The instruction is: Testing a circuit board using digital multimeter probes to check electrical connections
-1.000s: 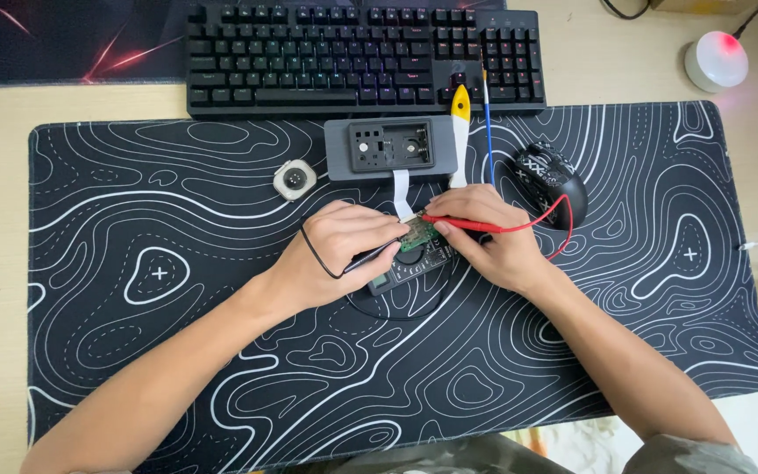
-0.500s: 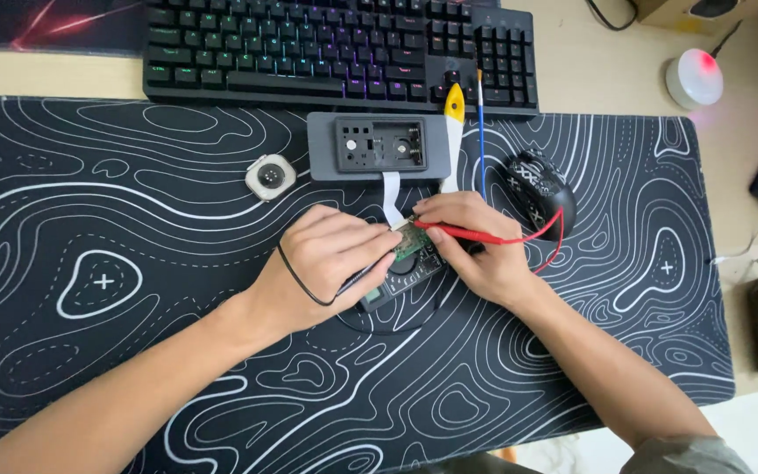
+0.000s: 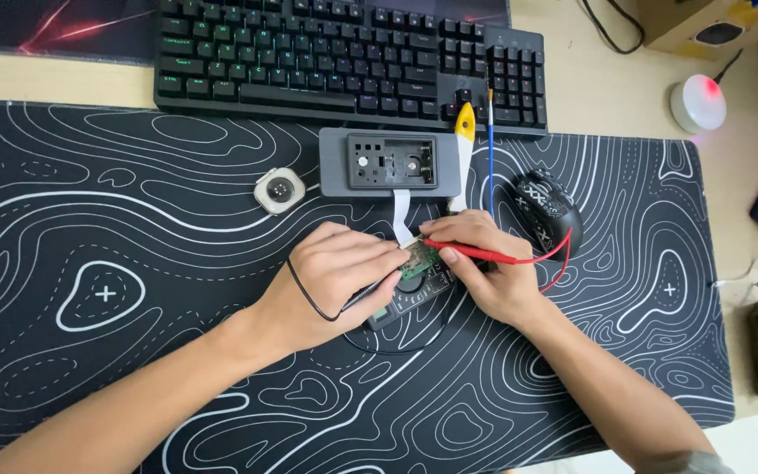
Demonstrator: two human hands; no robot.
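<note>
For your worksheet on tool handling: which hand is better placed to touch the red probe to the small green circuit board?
Right. The right hand already holds the red probe, its tip at the green circuit board. The left hand holds the black probe.

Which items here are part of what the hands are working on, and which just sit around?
In use: left hand with black probe; right hand with red probe; small green circuit board; multimeter; opened grey case.

Lying about: keyboard; mouse; watch body; yellow-handled tool; blue-handled brush.
</note>
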